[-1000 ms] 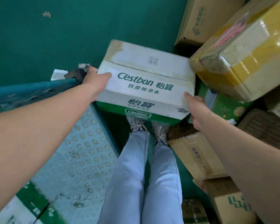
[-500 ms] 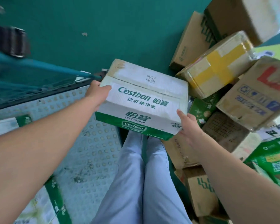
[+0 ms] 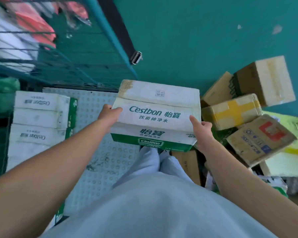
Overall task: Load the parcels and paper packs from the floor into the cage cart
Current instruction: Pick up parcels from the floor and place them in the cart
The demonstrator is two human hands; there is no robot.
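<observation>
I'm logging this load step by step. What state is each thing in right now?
White and green Cestbon carton: sealed, lifted, held at both ends.
Left hand: grips the carton's left end.
Right hand: grips its right end.
Teal wire cage cart: partly loaded, white cartons lying inside.
Yellow-taped brown parcel: sealed, in the floor pile.

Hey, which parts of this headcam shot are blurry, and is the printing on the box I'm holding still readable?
Head view: the Cestbon box between the left hand and right hand is sharp, its print readable; the cage cart mesh and the red and white packs behind it smear with motion blur; wide-angle distortion bends the edges.
</observation>
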